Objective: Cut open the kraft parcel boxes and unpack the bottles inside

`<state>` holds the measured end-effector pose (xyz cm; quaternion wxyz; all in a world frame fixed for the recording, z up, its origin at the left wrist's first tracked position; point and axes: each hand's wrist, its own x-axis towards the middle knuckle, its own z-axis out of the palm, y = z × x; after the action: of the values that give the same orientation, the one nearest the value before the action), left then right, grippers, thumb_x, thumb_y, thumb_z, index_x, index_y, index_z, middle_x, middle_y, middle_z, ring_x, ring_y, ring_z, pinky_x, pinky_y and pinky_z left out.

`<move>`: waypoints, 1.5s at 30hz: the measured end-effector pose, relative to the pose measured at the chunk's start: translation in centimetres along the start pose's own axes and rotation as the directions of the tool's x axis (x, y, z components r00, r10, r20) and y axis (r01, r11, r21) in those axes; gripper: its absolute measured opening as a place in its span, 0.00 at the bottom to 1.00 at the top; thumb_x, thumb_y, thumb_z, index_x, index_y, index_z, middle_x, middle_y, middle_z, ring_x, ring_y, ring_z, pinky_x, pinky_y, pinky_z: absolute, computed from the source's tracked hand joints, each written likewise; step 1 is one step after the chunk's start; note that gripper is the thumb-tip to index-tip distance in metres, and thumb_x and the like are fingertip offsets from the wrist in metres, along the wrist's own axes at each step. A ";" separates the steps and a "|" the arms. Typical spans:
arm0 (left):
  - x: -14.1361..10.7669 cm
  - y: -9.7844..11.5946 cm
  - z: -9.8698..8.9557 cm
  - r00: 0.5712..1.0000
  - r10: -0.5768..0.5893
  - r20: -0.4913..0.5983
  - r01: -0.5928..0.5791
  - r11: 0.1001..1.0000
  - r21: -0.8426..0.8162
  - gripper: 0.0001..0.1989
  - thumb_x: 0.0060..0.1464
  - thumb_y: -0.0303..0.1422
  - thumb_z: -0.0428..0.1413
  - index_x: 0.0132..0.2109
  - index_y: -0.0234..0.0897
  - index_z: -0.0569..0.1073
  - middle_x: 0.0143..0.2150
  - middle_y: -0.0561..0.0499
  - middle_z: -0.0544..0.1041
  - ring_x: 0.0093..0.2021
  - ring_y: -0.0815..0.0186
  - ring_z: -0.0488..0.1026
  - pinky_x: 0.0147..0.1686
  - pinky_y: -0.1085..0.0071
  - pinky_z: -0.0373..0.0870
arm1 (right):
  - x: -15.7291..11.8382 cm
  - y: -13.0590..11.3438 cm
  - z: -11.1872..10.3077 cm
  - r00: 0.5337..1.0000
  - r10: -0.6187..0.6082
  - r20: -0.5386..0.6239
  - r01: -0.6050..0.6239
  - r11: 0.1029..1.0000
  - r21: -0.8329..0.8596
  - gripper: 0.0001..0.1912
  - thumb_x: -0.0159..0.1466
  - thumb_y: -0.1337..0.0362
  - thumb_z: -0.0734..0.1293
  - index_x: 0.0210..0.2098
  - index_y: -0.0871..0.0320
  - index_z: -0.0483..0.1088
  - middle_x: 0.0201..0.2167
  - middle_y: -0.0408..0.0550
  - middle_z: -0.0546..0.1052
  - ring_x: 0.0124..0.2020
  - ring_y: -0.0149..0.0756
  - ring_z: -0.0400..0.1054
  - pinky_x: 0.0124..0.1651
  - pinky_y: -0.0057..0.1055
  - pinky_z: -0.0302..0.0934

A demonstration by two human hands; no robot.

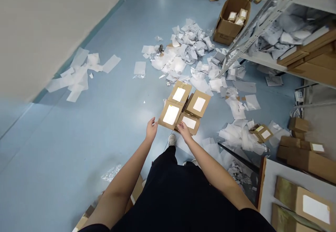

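Note:
Four-sided cardboard boxes with blank-looking white labels are grouped in front of me. The near-left box (166, 120) lies closest to my left hand (151, 128), which is just off its corner with fingers apart and nothing in them. At the group's near edge, my right hand (184, 131) has its fingers bent against the near-right box (193, 127); its fingertips are partly hidden. Behind these are the far-left box (173, 98) and the far-right box (204, 109), which sits slightly tilted. What supports the group is hidden.
Crumpled white packaging (194, 39) is heaped on the blue floor (118, 95), with flat sheets (77, 81) by the left wall. A large open carton (227, 30) holds small boxes. Metal shelving (258, 25) stands right; a table (273, 172) with packages is near right.

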<state>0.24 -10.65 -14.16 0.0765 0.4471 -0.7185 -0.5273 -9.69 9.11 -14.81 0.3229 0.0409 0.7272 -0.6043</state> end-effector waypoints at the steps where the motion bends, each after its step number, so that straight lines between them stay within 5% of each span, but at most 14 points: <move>1: 1.0 -0.4 0.0 1.000 -0.017 -0.002 0.017 1.000 0.007 0.22 0.59 0.35 0.52 0.59 0.34 0.67 0.62 0.41 0.67 0.59 0.57 0.67 0.59 0.60 0.63 | 1.0 -0.2 1.0 1.000 0.002 0.012 -0.002 1.000 -0.004 0.26 0.56 0.52 0.67 0.52 0.53 0.67 0.49 0.51 0.75 0.50 0.44 0.69 0.50 0.41 0.66; 6: 4.8 -1.9 1.2 0.977 -0.112 0.180 0.123 0.991 -0.054 0.27 0.57 0.38 0.55 0.62 0.35 0.65 0.64 0.41 0.66 0.63 0.55 0.64 0.61 0.59 0.60 | 4.0 -0.2 3.8 0.998 0.066 0.001 -0.065 0.996 -0.067 0.21 0.56 0.55 0.67 0.49 0.53 0.66 0.50 0.50 0.75 0.50 0.42 0.69 0.53 0.40 0.63; 10: 5.4 -1.7 2.0 0.928 -0.051 0.368 0.117 0.980 -0.159 0.27 0.56 0.41 0.55 0.60 0.35 0.67 0.59 0.44 0.72 0.58 0.55 0.68 0.58 0.59 0.64 | 4.5 0.3 4.5 0.994 0.108 0.004 -0.107 0.991 -0.086 0.19 0.56 0.55 0.67 0.46 0.53 0.65 0.48 0.50 0.76 0.48 0.41 0.70 0.51 0.39 0.63; 15: 3.8 -0.3 2.1 0.912 0.028 0.409 0.069 0.973 -0.220 0.27 0.55 0.41 0.54 0.60 0.36 0.68 0.58 0.45 0.73 0.56 0.55 0.69 0.57 0.59 0.64 | 3.0 -0.1 4.0 0.994 0.101 -0.039 -0.104 0.990 -0.098 0.17 0.56 0.54 0.66 0.43 0.53 0.65 0.47 0.49 0.75 0.49 0.43 0.68 0.54 0.40 0.61; 20: 0.2 1.2 2.0 0.895 0.030 0.444 0.070 0.976 -0.206 0.29 0.56 0.43 0.54 0.63 0.37 0.65 0.61 0.45 0.70 0.58 0.55 0.67 0.58 0.59 0.63 | -0.5 -0.8 1.6 0.999 -0.046 -0.014 0.044 0.992 -0.116 0.19 0.60 0.54 0.63 0.49 0.52 0.67 0.51 0.49 0.74 0.54 0.44 0.66 0.58 0.42 0.58; 25: -5.6 2.6 3.1 0.873 0.062 0.483 0.006 0.991 -0.137 0.31 0.56 0.42 0.55 0.64 0.38 0.63 0.64 0.44 0.65 0.61 0.55 0.64 0.59 0.59 0.62 | -5.9 -0.8 -3.5 0.997 -0.068 -0.046 0.063 0.994 -0.086 0.27 0.61 0.52 0.64 0.58 0.52 0.64 0.56 0.49 0.72 0.56 0.46 0.65 0.59 0.44 0.58; 30: -13.1 4.1 5.6 0.800 0.077 0.594 -0.021 0.995 -0.100 0.30 0.55 0.42 0.57 0.63 0.41 0.64 0.62 0.44 0.66 0.61 0.55 0.64 0.57 0.60 0.66 | -13.1 0.3 -10.5 0.992 -0.074 -0.099 0.071 0.997 -0.028 0.31 0.61 0.50 0.65 0.62 0.52 0.62 0.58 0.49 0.70 0.59 0.49 0.62 0.61 0.46 0.57; 41: -30.9 6.3 13.7 0.712 0.125 0.691 -0.112 0.992 -0.063 0.31 0.56 0.44 0.56 0.64 0.41 0.64 0.61 0.44 0.67 0.59 0.55 0.66 0.56 0.59 0.67 | -28.1 5.4 -24.6 0.972 -0.052 -0.229 0.079 0.990 0.114 0.36 0.60 0.47 0.66 0.64 0.53 0.60 0.61 0.51 0.68 0.59 0.50 0.63 0.57 0.46 0.62; 45: -35.7 7.0 16.7 0.647 0.148 0.748 -0.149 0.987 -0.067 0.31 0.55 0.44 0.58 0.64 0.41 0.64 0.60 0.43 0.68 0.58 0.55 0.67 0.55 0.58 0.68 | -32.6 7.4 -29.0 0.948 -0.035 -0.315 0.073 0.991 0.112 0.37 0.60 0.46 0.66 0.65 0.54 0.58 0.61 0.53 0.68 0.59 0.49 0.63 0.59 0.47 0.60</move>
<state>7.60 27.01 -2.69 -0.1835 0.1297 -0.7203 -0.6562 7.12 48.07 -2.40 0.1839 0.1358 0.7317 -0.6421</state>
